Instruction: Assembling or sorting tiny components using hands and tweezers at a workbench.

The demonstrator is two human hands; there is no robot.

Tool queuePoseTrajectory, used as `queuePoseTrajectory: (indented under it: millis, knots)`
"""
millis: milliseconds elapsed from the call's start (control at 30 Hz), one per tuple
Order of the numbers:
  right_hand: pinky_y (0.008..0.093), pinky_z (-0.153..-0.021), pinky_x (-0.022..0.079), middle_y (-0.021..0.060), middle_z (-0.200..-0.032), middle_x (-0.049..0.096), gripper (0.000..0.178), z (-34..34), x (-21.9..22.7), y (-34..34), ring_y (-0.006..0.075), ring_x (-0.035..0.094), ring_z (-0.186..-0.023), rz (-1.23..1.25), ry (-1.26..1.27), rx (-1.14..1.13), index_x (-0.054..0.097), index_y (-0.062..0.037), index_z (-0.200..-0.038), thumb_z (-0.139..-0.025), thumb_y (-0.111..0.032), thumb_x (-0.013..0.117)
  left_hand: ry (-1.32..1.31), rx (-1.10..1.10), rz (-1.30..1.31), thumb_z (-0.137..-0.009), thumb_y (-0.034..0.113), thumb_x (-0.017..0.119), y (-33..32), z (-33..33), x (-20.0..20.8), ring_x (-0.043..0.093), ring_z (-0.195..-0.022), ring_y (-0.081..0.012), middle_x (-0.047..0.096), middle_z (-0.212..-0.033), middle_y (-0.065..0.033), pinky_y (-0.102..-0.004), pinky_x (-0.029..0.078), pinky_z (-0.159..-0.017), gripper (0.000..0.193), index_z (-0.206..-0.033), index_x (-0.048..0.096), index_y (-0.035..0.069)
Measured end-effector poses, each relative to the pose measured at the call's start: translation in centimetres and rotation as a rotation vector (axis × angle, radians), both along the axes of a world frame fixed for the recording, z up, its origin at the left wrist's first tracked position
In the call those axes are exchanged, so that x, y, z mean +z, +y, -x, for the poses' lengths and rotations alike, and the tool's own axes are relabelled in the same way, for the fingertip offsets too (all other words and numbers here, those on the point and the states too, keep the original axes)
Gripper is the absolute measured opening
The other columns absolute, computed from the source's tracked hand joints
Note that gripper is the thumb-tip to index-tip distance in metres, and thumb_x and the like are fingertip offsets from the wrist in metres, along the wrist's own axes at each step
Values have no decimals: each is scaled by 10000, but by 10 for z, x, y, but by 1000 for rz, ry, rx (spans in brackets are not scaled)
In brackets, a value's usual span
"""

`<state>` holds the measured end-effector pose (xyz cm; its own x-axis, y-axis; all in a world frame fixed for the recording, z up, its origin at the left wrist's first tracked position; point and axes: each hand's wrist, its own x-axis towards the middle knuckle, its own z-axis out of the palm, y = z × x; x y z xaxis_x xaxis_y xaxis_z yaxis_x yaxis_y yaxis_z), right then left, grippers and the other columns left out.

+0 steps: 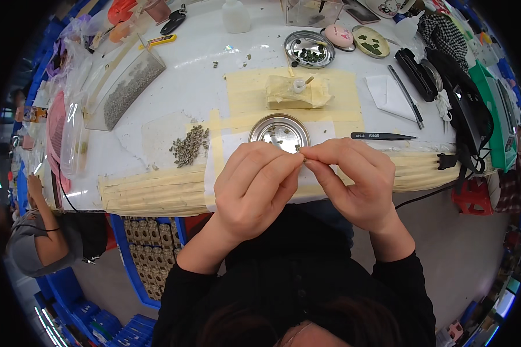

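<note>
My left hand [257,182] and my right hand [353,182] meet fingertip to fingertip over the near edge of a round metal dish [266,122]. Both are closed in a pinch on a tiny part between them, too small to name. A few small dark pieces lie in the dish. Left of my hands is a pile of small grey-green parts [189,146] on the table. Beyond the dish stands a block wrapped in yellow tape [283,99], with a small white cup [299,86] on it and a thin stick in the cup. Black tweezers [382,136] lie to the right.
A clear tray of grey granules [130,89] stands at the left. Farther back are a metal plate of dark green pieces [309,55], a round dish with green pieces [370,41] and a white bottle [235,16]. A blue crate [134,260] sits below the table edge. Someone sits at far left.
</note>
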<state>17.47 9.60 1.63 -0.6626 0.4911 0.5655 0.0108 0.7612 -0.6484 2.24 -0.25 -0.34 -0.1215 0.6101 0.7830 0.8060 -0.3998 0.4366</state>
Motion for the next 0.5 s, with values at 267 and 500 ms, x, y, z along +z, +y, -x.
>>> queuePoseTrajectory:
  millis: [267, 500]
  knots:
    - [253, -607, 520, 84, -749, 686, 48, -4, 9, -2, 142, 673, -660, 478, -89, 139, 699, 25, -883, -844, -3, 700, 245, -45, -81, -667, -76, 722, -3, 12, -1, 646, -757, -283, 643, -859, -133, -349, 558, -643, 313, -977, 674, -83]
    - [244, -612, 521, 69, -735, 676, 44, 1, 1, -5, 119, 664, -649, 455, -14, 121, 678, 26, -846, -835, -14, 691, 309, -50, -119, -689, -61, 714, -1, 16, -4, 656, -764, -279, 654, -865, -134, -345, 569, -646, 276, -961, 680, -88]
